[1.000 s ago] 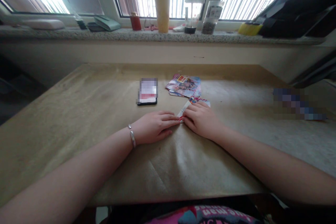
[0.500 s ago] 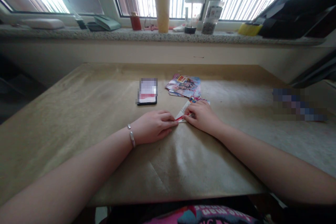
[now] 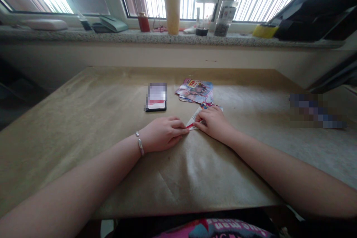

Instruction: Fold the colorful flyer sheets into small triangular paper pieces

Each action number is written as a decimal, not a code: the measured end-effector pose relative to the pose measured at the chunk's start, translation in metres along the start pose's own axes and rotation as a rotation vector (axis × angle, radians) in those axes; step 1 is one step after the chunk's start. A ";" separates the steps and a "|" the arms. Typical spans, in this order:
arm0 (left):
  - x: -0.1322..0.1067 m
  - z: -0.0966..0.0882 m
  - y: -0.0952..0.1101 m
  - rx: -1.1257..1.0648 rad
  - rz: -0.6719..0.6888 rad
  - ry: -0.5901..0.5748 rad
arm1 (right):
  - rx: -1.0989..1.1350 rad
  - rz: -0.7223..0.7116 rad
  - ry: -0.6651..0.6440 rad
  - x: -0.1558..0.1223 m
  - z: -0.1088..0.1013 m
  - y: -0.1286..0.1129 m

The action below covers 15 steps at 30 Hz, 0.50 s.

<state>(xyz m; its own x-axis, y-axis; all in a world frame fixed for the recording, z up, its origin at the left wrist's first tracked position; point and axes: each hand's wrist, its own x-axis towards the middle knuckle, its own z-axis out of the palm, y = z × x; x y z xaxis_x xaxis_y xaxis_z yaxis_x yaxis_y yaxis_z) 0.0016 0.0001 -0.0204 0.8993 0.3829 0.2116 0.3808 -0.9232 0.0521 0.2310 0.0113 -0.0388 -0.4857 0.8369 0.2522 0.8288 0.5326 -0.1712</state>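
A folded piece of printed paper, white with a red strip and a colourful patterned end, lies on the table between my hands. My left hand pinches its lower left corner with thumb and fingers pressed together. Over its right part rests my right hand, fingers curled and gripping the paper, so much of it is hidden. Just beyond, a small stack of colourful printed sheets sits fanned on the tabletop. To its left lies a phone with its screen blurred out.
A tan cloth covers the table. At the right lies a blurred bluish object. The stone windowsill holds a tall cup with a yellowish drink, a red jar, a yellow item and a black bag.
Hardly anything differs. Both hands keep the same hold on the folded paper, with only a very slight shift of the view.
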 end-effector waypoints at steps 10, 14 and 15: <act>0.004 0.003 0.001 0.053 -0.015 0.014 | -0.015 -0.048 0.014 0.001 0.000 0.002; 0.006 0.004 0.001 0.067 -0.010 -0.002 | -0.015 -0.049 0.015 0.001 0.001 0.002; 0.006 0.004 0.001 0.066 -0.006 -0.003 | -0.014 -0.048 0.017 0.001 0.001 0.002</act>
<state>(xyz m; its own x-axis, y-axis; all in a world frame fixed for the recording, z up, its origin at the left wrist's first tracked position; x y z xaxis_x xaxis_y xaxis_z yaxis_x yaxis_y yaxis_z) 0.0081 0.0012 -0.0228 0.8973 0.3889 0.2090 0.3999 -0.9165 -0.0114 0.2321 0.0133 -0.0397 -0.5200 0.8084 0.2759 0.8088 0.5699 -0.1454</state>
